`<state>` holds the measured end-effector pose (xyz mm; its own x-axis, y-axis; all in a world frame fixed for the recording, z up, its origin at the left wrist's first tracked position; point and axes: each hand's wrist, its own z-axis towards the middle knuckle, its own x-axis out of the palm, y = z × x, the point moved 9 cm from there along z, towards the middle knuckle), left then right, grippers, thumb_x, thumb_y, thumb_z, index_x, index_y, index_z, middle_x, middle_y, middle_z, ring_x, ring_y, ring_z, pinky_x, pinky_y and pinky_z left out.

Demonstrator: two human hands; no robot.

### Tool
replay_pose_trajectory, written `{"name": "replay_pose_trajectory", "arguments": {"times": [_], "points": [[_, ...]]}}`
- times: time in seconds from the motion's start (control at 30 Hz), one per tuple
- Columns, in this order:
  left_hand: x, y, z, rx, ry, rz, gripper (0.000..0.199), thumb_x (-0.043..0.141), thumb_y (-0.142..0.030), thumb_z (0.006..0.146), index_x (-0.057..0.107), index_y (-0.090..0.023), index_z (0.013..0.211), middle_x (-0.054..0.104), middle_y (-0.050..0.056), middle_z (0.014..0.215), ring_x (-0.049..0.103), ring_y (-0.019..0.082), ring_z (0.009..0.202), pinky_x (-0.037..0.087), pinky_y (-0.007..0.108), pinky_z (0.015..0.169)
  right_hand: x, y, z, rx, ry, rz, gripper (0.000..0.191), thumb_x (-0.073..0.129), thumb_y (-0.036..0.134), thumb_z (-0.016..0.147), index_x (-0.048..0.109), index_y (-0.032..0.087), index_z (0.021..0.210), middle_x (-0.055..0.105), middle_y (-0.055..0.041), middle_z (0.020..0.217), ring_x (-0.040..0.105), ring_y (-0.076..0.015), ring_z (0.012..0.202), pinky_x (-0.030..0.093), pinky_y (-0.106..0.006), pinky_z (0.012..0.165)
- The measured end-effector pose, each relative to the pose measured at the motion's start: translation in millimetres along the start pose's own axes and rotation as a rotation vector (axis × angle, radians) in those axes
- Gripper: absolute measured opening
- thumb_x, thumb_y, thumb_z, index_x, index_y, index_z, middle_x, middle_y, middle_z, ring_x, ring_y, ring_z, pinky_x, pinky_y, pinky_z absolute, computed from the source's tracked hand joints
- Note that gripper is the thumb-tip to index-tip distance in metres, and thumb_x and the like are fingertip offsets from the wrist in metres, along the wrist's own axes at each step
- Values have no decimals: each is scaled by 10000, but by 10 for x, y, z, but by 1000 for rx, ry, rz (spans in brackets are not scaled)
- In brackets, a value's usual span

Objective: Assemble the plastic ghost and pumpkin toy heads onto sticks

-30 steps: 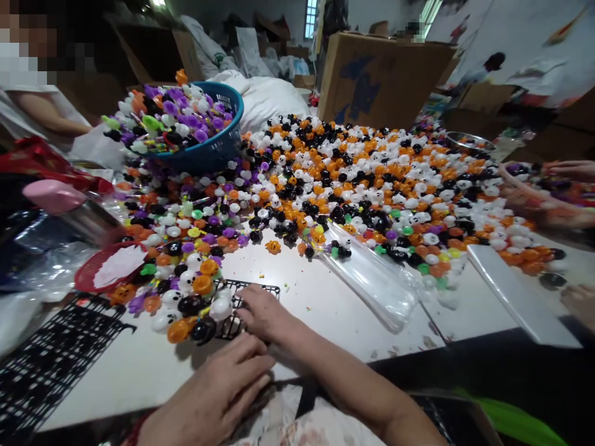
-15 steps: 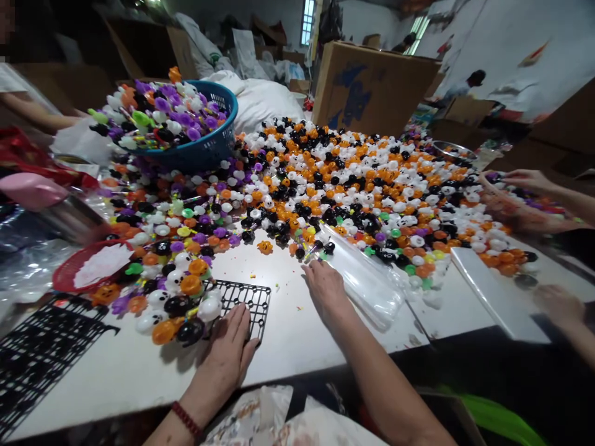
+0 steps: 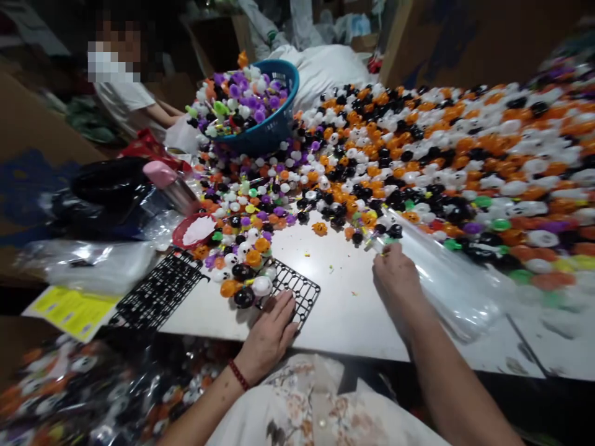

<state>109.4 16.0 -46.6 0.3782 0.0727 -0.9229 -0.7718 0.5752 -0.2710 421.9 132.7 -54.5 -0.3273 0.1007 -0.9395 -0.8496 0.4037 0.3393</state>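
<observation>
My left hand lies flat with its fingers spread over the near edge of a black plastic grid on the white table. Several orange, black and white toy heads sit on the grid's left part, just beyond that hand. Farther right, my right hand has its fingers bent together at the left edge of a stack of clear plastic bags. Small black toys lie right at its fingertips. Whatever its fingers hold is too small to make out.
A large heap of toys covers the table's back. A blue basket full of toys stands at back left, near a seated person. On the left are a red dish, stacked black grids and a yellow sheet.
The view has swung left, showing the yellow sheet and bagged toys below. My left hand remains on the grid; my right hand's fingers look more bent beside the clear bags.
</observation>
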Motion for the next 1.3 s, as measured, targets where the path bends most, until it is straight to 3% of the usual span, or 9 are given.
{"name": "replay_pose_trajectory", "arguments": {"times": [0.1,0.2,0.33,0.43,0.53,0.67,0.8,0.97,1.3], "points": [[-292,-94,-91,74,-83,-50,491,518,-165,929,439,-173,1414,564,149,1393,467,246,1364,482,427,1074,-65,-10,-66,-50,-10,89,365,455,289,907,548,157,1235,679,-88,812,633,-242,714,429,-335,674],[-755,-146,-197,120,-222,-45,500,594,-75,858,521,-181,1341,660,128,1230,568,248,1231,503,438,1020,-160,125,-274,-259,-77,234,357,441,269,896,616,183,1195,700,-94,942,641,-228,799,467,-335,746],[-1384,54,-188,-39,-398,72,465,630,-23,817,603,-211,1241,668,101,1131,617,226,1069,521,416,928,-73,424,-641,-495,-72,150,325,442,289,924,669,186,1133,676,-89,944,633,-217,791,478,-314,718],[-1606,242,-44,-128,-371,154,416,651,-69,827,615,-229,1209,643,92,1167,597,234,1101,494,444,980,14,737,-836,-581,-80,28,324,440,317,967,653,186,1173,633,-100,923,595,-204,710,454,-300,624],[-1609,383,98,-126,-288,136,423,611,-106,866,579,-249,1264,612,84,1262,540,251,1234,448,480,1067,103,1237,-1022,-781,-37,158,285,464,267,967,622,180,1188,620,-132,1003,598,-244,858,498,-341,710],[-1425,477,177,-50,-199,56,501,510,-116,921,471,-262,1399,549,77,1401,418,258,1388,374,519,1147,383,1916,-1243,-1040,179,391,395,535,158,902,505,191,1294,596,-136,1150,557,-274,1058,504,-444,898],[-1211,595,178,-53,-118,13,535,419,-158,968,356,-261,1489,479,77,1486,364,241,1431,325,516,1179,631,2319,-1328,-1165,252,412,484,564,100,846,438,139,1311,557,-162,1229,505,-277,1116,472,-461,965],[-1130,689,164,-86,-98,-9,522,389,-194,981,346,-251,1499,452,76,1513,377,220,1425,302,478,1192,865,2443,-1335,-1213,293,307,235,481,105,903,521,134,1132,597,-125,1076,512,-253,984,486,-413,901],[-1034,654,214,-36,-23,3,543,339,-225,999,261,-244,1536,385,98,1556,339,226,1444,224,479,1192,905,2361,-1302,-1049,407,384,261,501,196,945,510,147,1201,609,-102,1030,540,-229,1008,495,-358,890]]}}
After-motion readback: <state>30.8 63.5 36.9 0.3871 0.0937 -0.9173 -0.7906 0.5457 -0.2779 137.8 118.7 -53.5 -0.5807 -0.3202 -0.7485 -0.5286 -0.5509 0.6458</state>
